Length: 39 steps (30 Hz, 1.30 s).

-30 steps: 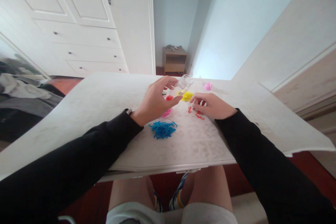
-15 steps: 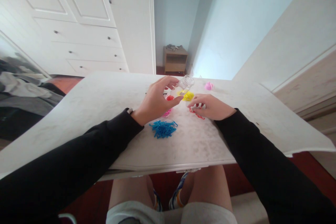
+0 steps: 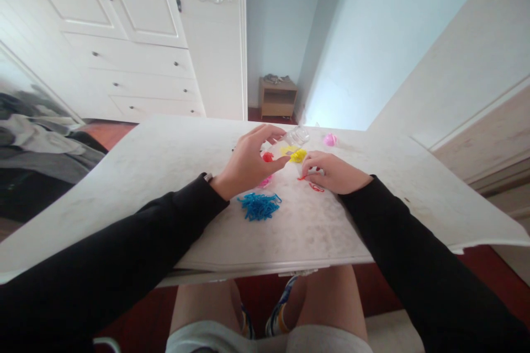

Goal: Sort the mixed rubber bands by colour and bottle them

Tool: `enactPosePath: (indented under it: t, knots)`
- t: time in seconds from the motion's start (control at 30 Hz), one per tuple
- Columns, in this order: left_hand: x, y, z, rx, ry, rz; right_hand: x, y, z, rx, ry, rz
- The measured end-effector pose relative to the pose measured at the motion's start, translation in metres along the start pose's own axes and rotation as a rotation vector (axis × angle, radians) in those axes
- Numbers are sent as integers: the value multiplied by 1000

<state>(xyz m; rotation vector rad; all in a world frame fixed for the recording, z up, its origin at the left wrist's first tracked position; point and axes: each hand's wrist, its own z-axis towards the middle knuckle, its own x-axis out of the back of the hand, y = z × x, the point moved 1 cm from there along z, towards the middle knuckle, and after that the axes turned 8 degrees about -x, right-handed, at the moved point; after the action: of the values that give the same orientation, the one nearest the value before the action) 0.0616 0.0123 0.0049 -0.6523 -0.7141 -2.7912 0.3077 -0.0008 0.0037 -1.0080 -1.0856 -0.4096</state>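
My left hand (image 3: 254, 160) is curled around a clear jar (image 3: 298, 135), which lies tilted with its open end to the upper right. My right hand (image 3: 331, 171) pinches a thin red rubber band (image 3: 303, 178) just above the table. Under its fingers lies more red rubber band (image 3: 317, 187) on the tabletop. Between the two hands sits a yellow bundle (image 3: 297, 155). Behind my left hand a red bundle (image 3: 268, 157) and a pink one (image 3: 265, 181) are partly hidden. Closer to me is a loose pile of blue rubber bands (image 3: 260, 206).
A round pink object (image 3: 330, 139) rests near the far edge of the white table (image 3: 144, 171). Beyond it are a white cabinet (image 3: 141, 74) and a small wooden nightstand (image 3: 278, 96). Dark and grey clothes (image 3: 37, 149) lie at the left.
The red rubber band in my right hand has come away from the others and slightly up. My left hand and the jar have hardly moved; the view has shifted slightly.
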Motion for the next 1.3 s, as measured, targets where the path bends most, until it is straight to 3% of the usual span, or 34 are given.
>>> enactPosePath:
  t: [0.13, 0.3, 0.37, 0.6, 0.77, 0.9, 1.0, 1.1, 1.2, 1.3]
  knots:
    - [2, -1, 1, 16, -11, 31, 2, -5, 1, -17, 114, 18]
    - [3, -6, 0, 48, -31, 103, 9, -10, -2, -75, 536, 143]
    - [2, -8, -1, 49, -59, 118, 10, -12, -3, -54, 610, 181]
    - [-1, -9, -3, 17, -155, 111, 7, -22, -2, 31, 523, 152]
    - [-1, -9, -3, -8, -172, 92, 5, -20, -1, -2, 524, 273]
    - [-1, -7, -3, -17, -170, 99, 6, -22, -3, 24, 537, 228]
    - [0, -4, -1, -7, -125, 83, 9, -24, -5, 19, 648, 188]
    - [2, -3, 1, 34, 1, 23, 12, -24, -6, -45, 731, 156]
    - [3, -3, 3, 68, 98, -78, 14, -23, -6, -81, 705, 123]
    - [2, -3, 4, 92, 105, -132, 16, -20, -5, -128, 629, 79]
